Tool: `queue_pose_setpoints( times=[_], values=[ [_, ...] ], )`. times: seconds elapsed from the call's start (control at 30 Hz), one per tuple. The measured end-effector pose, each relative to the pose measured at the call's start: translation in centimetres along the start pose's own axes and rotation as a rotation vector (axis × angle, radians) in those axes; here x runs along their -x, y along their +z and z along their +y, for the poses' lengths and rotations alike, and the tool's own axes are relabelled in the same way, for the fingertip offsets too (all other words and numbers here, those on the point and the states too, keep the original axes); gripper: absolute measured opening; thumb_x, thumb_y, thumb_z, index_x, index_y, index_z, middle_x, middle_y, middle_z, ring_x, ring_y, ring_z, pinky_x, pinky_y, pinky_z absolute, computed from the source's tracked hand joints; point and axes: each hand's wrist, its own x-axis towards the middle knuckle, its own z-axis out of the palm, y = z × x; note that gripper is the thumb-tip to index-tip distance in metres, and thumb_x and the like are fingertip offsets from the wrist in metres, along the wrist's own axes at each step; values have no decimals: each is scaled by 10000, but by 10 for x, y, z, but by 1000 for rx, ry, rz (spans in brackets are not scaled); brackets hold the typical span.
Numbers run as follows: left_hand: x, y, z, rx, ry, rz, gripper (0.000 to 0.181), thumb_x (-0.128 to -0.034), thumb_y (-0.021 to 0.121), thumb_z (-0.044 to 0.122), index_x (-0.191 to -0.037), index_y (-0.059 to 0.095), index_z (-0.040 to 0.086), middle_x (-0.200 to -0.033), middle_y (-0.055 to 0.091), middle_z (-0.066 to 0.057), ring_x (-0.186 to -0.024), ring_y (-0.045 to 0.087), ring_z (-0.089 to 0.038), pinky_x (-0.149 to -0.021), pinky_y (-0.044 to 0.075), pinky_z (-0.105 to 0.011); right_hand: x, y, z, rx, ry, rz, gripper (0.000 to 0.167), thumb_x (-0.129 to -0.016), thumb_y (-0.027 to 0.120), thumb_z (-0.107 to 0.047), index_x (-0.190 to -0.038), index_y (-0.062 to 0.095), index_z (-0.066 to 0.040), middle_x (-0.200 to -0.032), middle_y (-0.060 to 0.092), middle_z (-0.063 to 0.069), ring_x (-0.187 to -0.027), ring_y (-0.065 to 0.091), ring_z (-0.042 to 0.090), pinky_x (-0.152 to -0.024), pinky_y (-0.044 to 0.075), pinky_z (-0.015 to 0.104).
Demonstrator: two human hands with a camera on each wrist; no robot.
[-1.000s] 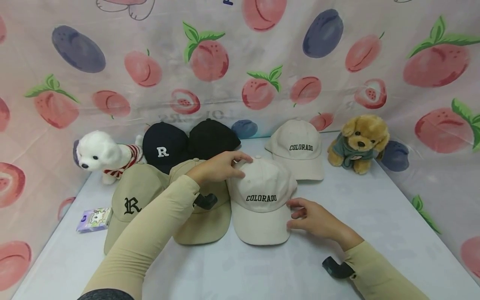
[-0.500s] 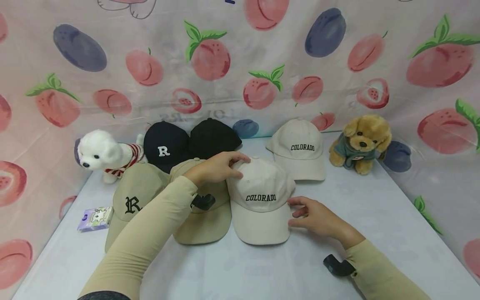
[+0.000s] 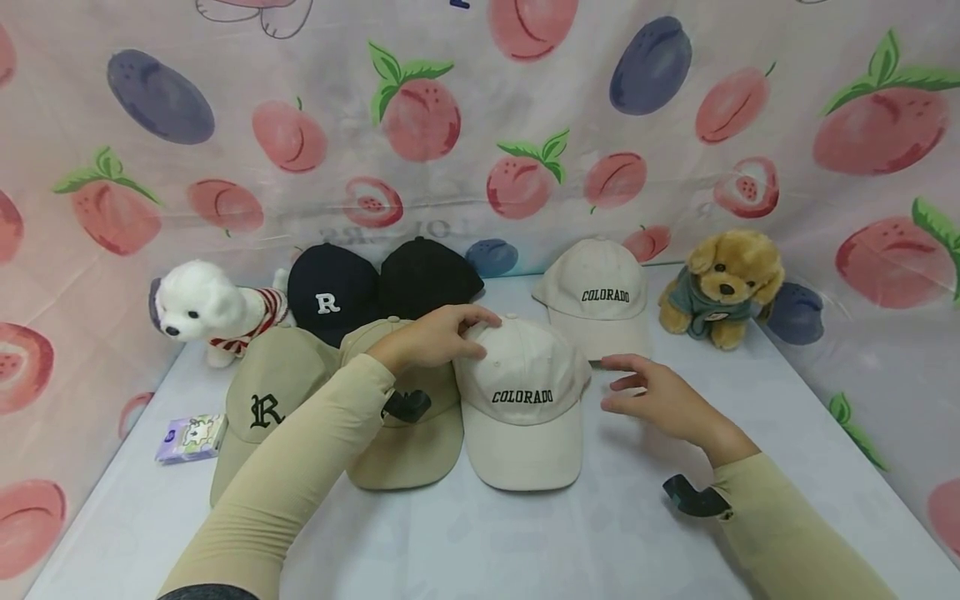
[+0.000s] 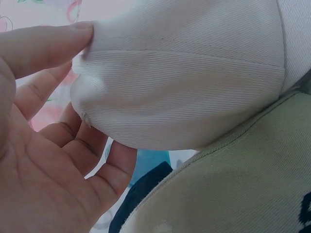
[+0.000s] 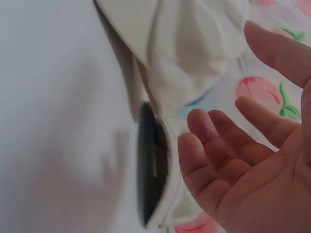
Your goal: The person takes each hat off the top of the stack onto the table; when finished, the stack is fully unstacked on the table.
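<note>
A cream baseball cap lettered COLORADO stands in the front row, brim toward me. My left hand pinches the top of its crown; in the left wrist view the thumb lies on the cream cloth with the fingers behind it. My right hand hovers right of this cap, apart from it, fingers loosely bent and holding nothing. Behind it stands a second cream COLORADO cap. Left of the gripped cap is a khaki cap, partly hidden by my left arm, and another khaki cap marked R.
At the back are a navy cap with a white R and a black cap. A white plush dog sits left, a brown plush dog right. A purple packet lies on the white table.
My right hand has come away from the front cream cap's side, moving right and slightly back. My left hand stays on the crown, and the caps stand nearly as before.
</note>
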Motion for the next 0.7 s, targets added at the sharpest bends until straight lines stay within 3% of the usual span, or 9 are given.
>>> queue_pose_setpoints(
  times=[0.13,0.33,0.7],
  values=[
    [-1,0,0,1,2,-2,454,-931,716,101,-1372,609,109,-1438,514,-103,-1225,480,-217,-1035,410,-365,-8,-13,4,11,-8,44,691,-926,744,-296,-1462,436,12,-1449,481,201,-1238,536,363,-957,472,534],
    [0,1,2,-3,11,-2,449,-929,717,103,-1365,613,100,-1418,525,-110,-1161,477,-226,-998,416,-349,-26,-29,29,36,71,100,713,-953,705,-340,-1494,392,3,-1492,431,199,-1302,465,386,-1003,417,577],
    [1,1,3,0,19,-6,450,-928,720,104,-1365,615,95,-1427,528,-96,-1196,474,-216,-1014,411,-347,-47,-37,50,-22,153,156,800,-951,702,-354,-1534,309,28,-1541,336,274,-1420,293,447,-1080,330,589]
  ],
)
